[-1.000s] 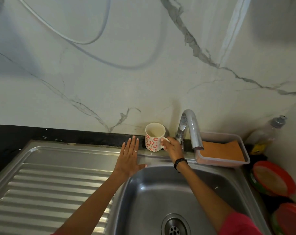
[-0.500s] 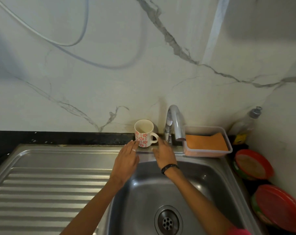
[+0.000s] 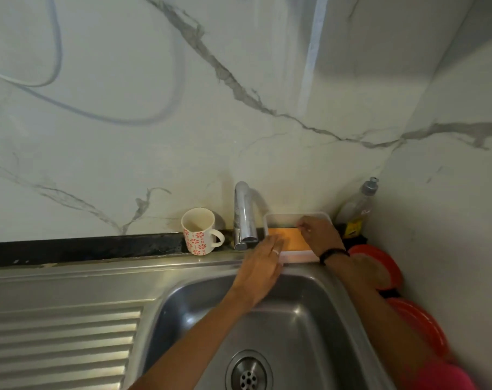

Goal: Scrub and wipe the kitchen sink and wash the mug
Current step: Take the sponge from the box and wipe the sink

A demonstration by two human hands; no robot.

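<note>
The right hand [image 3: 318, 233] has its fingers bent down into the clear plastic tray [image 3: 295, 218], the fingertips at the far edge of the orange sponge [image 3: 288, 237] lying in it; whether they have actually closed on the sponge I cannot tell from here. A dark band sits on that wrist. The left hand [image 3: 263, 266] lies flat with straight, relaxed fingers, holding nothing, its tips reaching over the tray's near-left corner onto the sponge, a ring on one finger. Both forearms cross above the steel sink [image 3: 301, 327], its drain low in the basin. The mug [image 3: 198, 230], white with red flowers, stands upright on the ledge just left of the tap [image 3: 244, 218], handle turned toward it. A bottle [image 3: 357, 208] stands in the corner, with red plates [image 3: 380, 266] near the right wall.
</note>
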